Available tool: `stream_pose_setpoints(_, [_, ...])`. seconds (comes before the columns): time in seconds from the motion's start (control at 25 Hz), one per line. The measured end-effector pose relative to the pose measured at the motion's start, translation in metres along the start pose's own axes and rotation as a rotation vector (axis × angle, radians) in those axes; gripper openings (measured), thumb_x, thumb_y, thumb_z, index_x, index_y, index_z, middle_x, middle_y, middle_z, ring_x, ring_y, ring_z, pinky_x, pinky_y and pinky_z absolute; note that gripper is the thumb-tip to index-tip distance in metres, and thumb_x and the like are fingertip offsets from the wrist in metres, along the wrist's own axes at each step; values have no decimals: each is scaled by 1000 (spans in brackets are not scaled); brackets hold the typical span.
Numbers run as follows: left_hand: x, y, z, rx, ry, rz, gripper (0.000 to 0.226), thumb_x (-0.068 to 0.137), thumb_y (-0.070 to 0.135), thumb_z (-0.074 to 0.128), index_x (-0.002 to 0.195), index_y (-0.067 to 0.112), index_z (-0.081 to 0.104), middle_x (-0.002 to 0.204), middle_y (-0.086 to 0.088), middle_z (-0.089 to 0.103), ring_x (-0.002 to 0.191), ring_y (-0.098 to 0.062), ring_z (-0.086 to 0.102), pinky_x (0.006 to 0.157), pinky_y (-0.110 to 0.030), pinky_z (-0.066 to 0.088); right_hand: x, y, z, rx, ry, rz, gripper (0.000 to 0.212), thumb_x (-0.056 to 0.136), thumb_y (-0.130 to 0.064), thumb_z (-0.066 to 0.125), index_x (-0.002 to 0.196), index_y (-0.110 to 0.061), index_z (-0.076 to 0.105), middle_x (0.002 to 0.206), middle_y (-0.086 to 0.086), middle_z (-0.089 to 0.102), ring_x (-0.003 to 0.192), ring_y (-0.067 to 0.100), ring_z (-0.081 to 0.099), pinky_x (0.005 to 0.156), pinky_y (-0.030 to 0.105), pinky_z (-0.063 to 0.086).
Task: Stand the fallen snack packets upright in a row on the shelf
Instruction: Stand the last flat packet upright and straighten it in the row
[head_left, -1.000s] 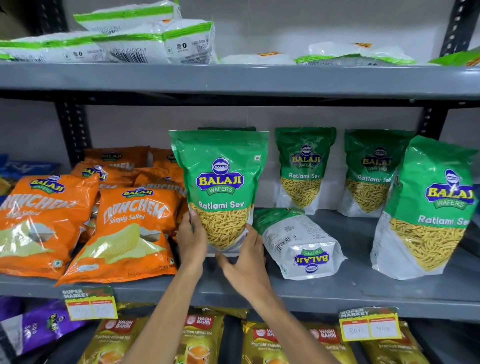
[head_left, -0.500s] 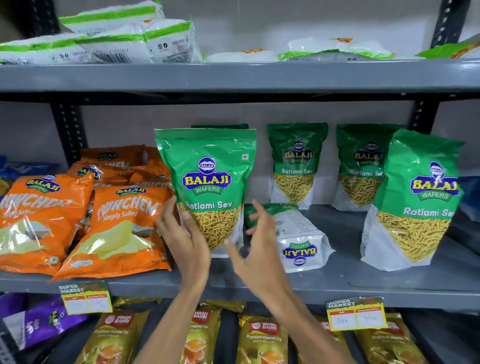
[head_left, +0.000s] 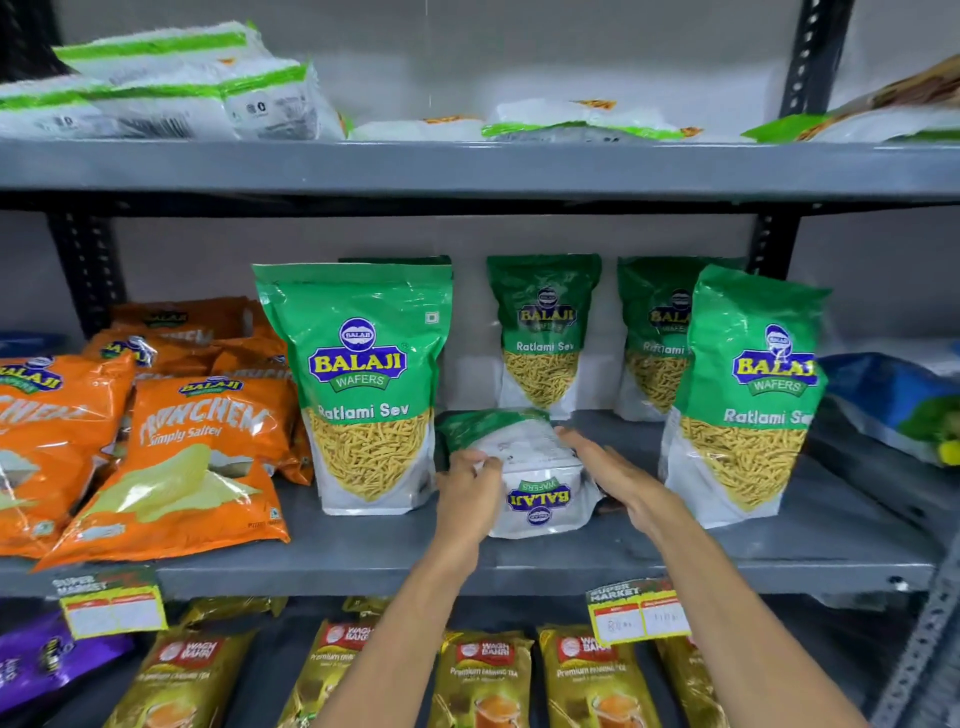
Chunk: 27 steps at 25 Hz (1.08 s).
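Note:
A fallen green-and-white Ratlami Sev packet (head_left: 535, 493) lies flat on the grey middle shelf (head_left: 571, 564), its logo upside down toward me. My left hand (head_left: 467, 486) presses on its left edge and my right hand (head_left: 608, 473) on its right edge, so both hands clasp it. Left of it stands an upright Ratlami Sev packet (head_left: 363, 389). Two more stand at the back (head_left: 543, 332) (head_left: 654, 338), and another upright one (head_left: 748, 400) stands in front at the right.
Orange Crunchem chip bags (head_left: 176, 462) lean in a pile at the left of the shelf. A blue bag (head_left: 893, 400) lies at the far right. White-green packets fill the shelf above; tea packs (head_left: 483, 680) and price tags (head_left: 639, 613) sit below.
Both hands left the upright packet at the left, which stays standing, and moved right onto the fallen packet, closing around its two sides.

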<state>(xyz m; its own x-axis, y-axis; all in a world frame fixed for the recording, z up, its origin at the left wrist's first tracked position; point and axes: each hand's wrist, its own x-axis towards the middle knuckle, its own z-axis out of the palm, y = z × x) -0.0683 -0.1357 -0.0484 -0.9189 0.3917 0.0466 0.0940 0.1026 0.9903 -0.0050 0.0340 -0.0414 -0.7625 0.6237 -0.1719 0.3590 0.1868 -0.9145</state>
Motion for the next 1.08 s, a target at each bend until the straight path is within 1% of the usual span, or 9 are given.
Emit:
stream_pose_setpoints(0.08, [1, 1, -1, -124, 1, -30, 24, 97, 15, 53, 120, 14, 57, 116, -3, 57, 107, -18, 53, 79, -25, 38, 4, 6, 1, 80, -17, -51, 72, 69, -64, 70, 122, -15, 72, 113, 2, 79, 109, 25, 72, 109, 47, 49])
stream_pose_setpoints(0.2, [-2, -7, -5, -212, -38, 84, 28, 95, 5, 55, 119, 21, 57, 113, 7, 59, 96, -1, 56, 64, -5, 44, 4, 16, 0, 140, -27, -143, 41, 86, -44, 75, 113, -13, 75, 109, 7, 81, 99, 19, 77, 91, 34, 57])
stream_pose_setpoints(0.32, [5, -14, -6, -194, -36, 197, 41, 92, -3, 58, 121, 27, 58, 117, 17, 57, 111, -7, 58, 80, -3, 47, 2, 25, 0, 204, -40, -281, 26, 91, -31, 75, 114, -18, 75, 103, -8, 82, 89, 5, 78, 68, 23, 59])
stream_pose_setpoints(0.44, [17, -14, 1, -105, 3, 296, 57, 86, -7, 61, 126, 32, 51, 131, 13, 51, 127, -13, 50, 107, -32, 45, 3, 23, 2, 203, 39, -381, 33, 89, -20, 78, 121, -24, 69, 110, -8, 80, 99, 6, 75, 83, 29, 61])
stream_pose_setpoints(0.64, [48, -10, 21, -151, 63, 300, 86, 82, -13, 61, 150, 28, 27, 137, 2, 48, 124, -16, 54, 97, -28, 49, 24, 17, 5, 104, 144, -495, 40, 92, -8, 72, 125, -25, 55, 120, -2, 72, 110, 10, 68, 82, 5, 48])
stream_pose_setpoints(0.76, [68, -22, 28, -107, 91, 340, 85, 80, -16, 60, 149, 22, 29, 137, -3, 54, 119, -18, 60, 100, -36, 52, 37, 21, 10, 64, 190, -519, 52, 92, -1, 70, 138, -15, 50, 131, 4, 67, 124, 18, 63, 105, 28, 50])
stream_pose_setpoints(0.84, [76, -30, 29, -43, 78, 390, 76, 78, -15, 61, 138, 27, 41, 126, 6, 62, 114, -7, 64, 97, -29, 54, 43, 24, 12, 22, 223, -540, 57, 89, 3, 70, 139, -12, 46, 136, 7, 64, 130, 22, 59, 113, 43, 45])
stream_pose_setpoints(0.96, [78, -34, 30, -19, 111, 376, 62, 76, -10, 66, 121, 29, 47, 104, 16, 62, 92, 16, 62, 75, -4, 49, 45, 26, 15, -13, 284, -559, 57, 83, 2, 77, 124, -17, 43, 133, 10, 62, 128, 23, 57, 110, 42, 45])
stream_pose_setpoints(1.08, [76, -34, 28, 63, 227, 419, 41, 74, 0, 75, 106, 17, 56, 87, 10, 56, 75, -3, 57, 65, -6, 44, 43, 27, 16, -36, 347, -589, 63, 75, -7, 87, 115, -21, 40, 124, 6, 58, 119, 19, 57, 98, 25, 44])
